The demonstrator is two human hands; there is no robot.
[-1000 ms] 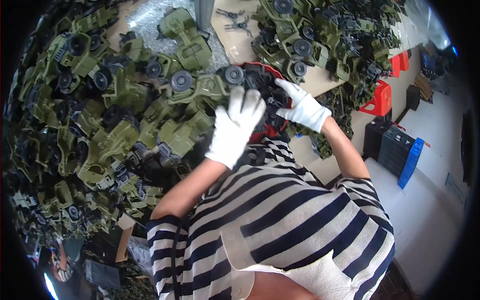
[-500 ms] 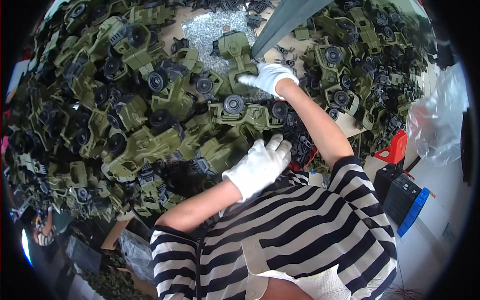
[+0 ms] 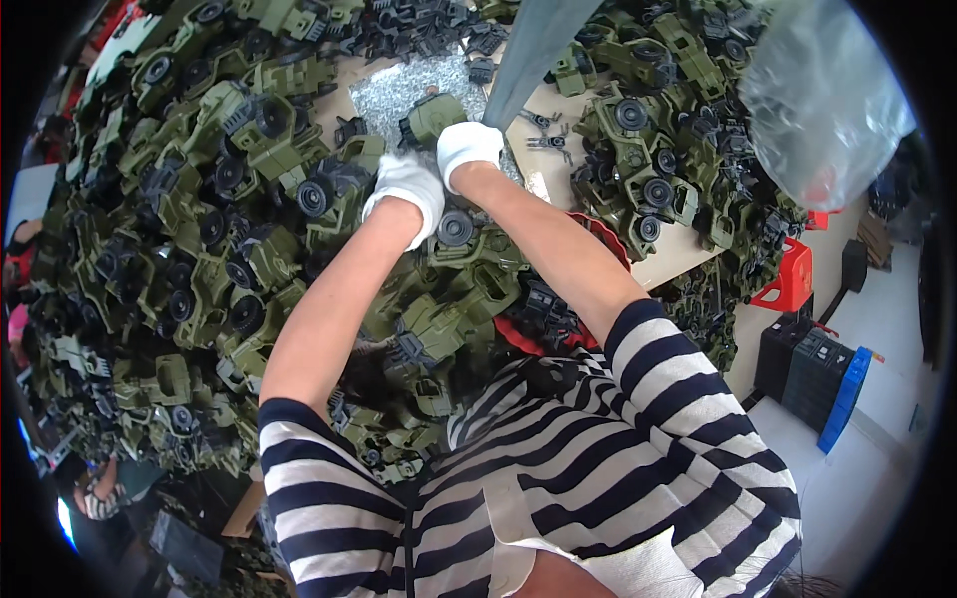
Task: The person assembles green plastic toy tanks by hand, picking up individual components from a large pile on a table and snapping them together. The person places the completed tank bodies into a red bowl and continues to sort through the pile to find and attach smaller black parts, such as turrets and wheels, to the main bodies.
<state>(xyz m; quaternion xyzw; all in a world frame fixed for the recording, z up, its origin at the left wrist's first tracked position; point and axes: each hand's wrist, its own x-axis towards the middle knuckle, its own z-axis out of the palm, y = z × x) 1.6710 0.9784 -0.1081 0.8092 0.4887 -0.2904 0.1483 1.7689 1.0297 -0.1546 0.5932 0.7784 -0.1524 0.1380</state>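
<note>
Both of my hands wear white gloves and meet at an olive-green toy jeep [image 3: 436, 117] on a silvery sheet [image 3: 379, 92]. My right hand [image 3: 469, 149] is closed on the jeep's near end, its fingertips tucked out of sight. Beside it, my left hand [image 3: 409, 185] is smeared by motion. Its fingers do not show clearly, so I cannot tell whether it touches the jeep. Just below the hands lies another green toy jeep with a black wheel [image 3: 456, 228]. Close to my body, dark parts [image 3: 548, 307] sit in a red container [image 3: 519, 337].
Green toy jeeps [image 3: 249, 259] heap high on the left, with another pile [image 3: 648, 149] at right. A grey post [image 3: 528, 70] rises beyond my hands, near small black parts [image 3: 546, 143]. Clear plastic [image 3: 827, 105] hangs at upper right. A black case [image 3: 797, 364] stands on the floor.
My left hand has moved up and away from my body, from beside the red container to the jeep. My right hand has shifted left and closed over the jeep. The view has shifted slightly.
</note>
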